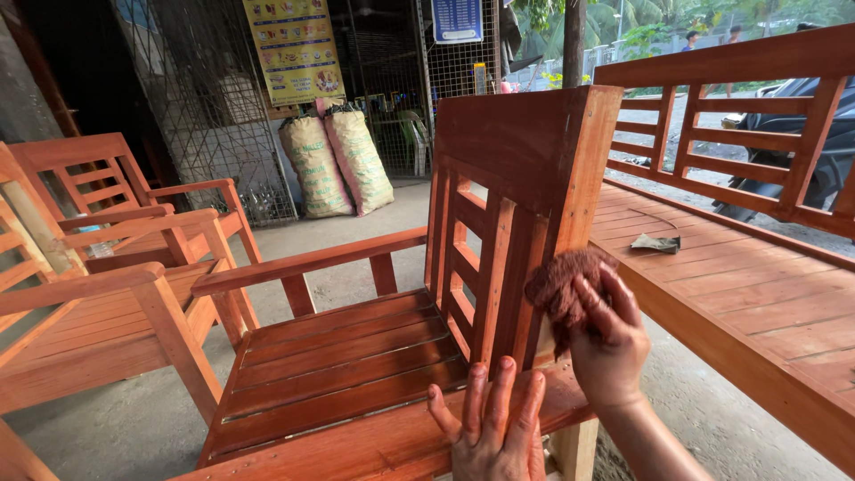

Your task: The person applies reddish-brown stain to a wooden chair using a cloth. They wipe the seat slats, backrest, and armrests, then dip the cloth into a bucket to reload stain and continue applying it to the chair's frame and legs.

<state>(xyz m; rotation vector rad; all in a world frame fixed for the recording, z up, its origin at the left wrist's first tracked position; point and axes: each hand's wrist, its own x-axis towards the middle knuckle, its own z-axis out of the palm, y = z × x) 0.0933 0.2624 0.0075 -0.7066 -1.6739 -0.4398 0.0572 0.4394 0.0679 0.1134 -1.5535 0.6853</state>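
A reddish-brown wooden armchair (356, 356) lies tipped on its side in front of me, its slatted back standing upright at centre. My right hand (610, 343) grips a dark brown stained rag (559, 283) and presses it against the edge of the chair's back post. My left hand (490, 428) lies flat with spread fingers on the lower wooden rail, just left of the right hand. Both hands are smeared with reddish stain.
A long slatted bench (757, 294) stands to the right with a folded grey cloth (657, 242) on its seat. Two more armchairs (107, 267) stand at left. Two filled sacks (338, 160) lean on a mesh fence behind. A parked vehicle (802, 151) is beyond the bench.
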